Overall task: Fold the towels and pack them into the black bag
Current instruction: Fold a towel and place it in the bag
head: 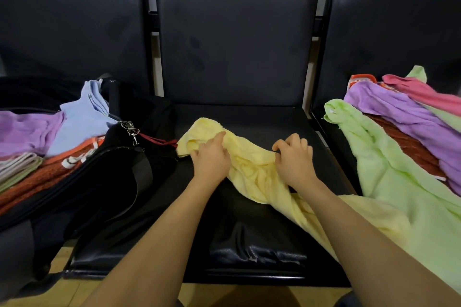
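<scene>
Yellow towel [252, 169] is lying rumpled across the middle black seat [249, 219], trailing off toward five o'clock. Both of the person's bare forearms are reaching forward over it from six o'clock. The left hand [212, 157] is resting palm-down on the towel's ten o'clock end, fingers curling into the cloth. The right hand [294, 157] is sitting just beside it at three o'clock, fingers bent, pinching a bunch of the fabric. At nine o'clock the black bag [99, 182] is lying open, holding one lilac towel [27, 132], one pale blue towel [82, 124] and an orange-red one [50, 172] under them. At three o'clock a loose pile is showing one green towel [389, 169], one purple towel [404, 117] and one pink towel [424, 95].
</scene>
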The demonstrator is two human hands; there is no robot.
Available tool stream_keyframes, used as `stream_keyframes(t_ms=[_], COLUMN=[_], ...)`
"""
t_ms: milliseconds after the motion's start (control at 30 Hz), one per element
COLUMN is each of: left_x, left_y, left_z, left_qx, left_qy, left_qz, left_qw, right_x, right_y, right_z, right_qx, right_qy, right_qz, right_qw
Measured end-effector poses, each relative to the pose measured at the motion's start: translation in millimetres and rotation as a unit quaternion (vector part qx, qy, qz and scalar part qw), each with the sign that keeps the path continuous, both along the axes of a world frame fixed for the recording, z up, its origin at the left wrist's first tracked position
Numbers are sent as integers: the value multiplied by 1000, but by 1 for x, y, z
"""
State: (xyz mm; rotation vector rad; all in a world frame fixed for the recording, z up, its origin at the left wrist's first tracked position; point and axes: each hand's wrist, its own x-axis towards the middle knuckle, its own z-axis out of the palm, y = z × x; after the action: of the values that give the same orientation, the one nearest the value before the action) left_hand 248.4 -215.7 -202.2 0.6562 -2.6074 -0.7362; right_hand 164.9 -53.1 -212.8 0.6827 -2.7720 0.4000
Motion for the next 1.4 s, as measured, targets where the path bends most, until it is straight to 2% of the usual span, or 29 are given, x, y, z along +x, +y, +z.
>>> stream_keyframes(t_ms=[67,133,167,233,300,400,500,667,767,833,900,1000,1067,1167,1267,1333,1400], left_x=[-1,2,3,6,8,11,8,7,13,16,18,23,28,35,41,46,52], left_y=[7,11,13,17,24,35,38,37,38,38,36,33,30,29,28,32,37], left_z=[-14,-20,-20,-17,-19,-28,-34,-31,-25,-19,-13,-3,5,19,32,41,47], left_qx=[-63,-111,-114,-104,-144,-215,-228,-238,-241,-233,-199,-157,-117,-18,90,172,203], left_qy=[-59,-49,-43,-61,-108,-189,-233,-237,-203,-170,-129,-77,-42,27,112,164,206], left_qz=[-17,15,37,60,41,0,-10,-26,-38,-45,-39,-17,-4,1,-2,-9,-35], left_qw=[996,993,992,991,983,958,945,942,948,956,971,984,992,999,990,971,957], right_x=[2,4,5,8,9,8,8,8,13,16,19,22,22,24,31,36,43], right_y=[-1,-3,-5,-9,-12,-17,-16,-10,-10,-10,-7,0,4,8,10,10,9], right_z=[2,5,6,4,-4,-11,-9,-4,4,6,8,16,22,33,47,54,59], right_qx=[-2,-28,-8,93,137,121,98,102,150,142,81,-67,-184,-361,-409,-412,-408], right_qy=[17,-32,-66,-99,-113,-131,-164,-166,-156,-145,-120,-125,-167,-224,-245,-256,-249], right_qz=[39,73,78,62,34,12,18,-26,-62,-63,-50,-39,-39,-14,11,29,44], right_qw=[999,996,995,989,984,984,981,981,974,977,988,989,968,905,879,874,877])
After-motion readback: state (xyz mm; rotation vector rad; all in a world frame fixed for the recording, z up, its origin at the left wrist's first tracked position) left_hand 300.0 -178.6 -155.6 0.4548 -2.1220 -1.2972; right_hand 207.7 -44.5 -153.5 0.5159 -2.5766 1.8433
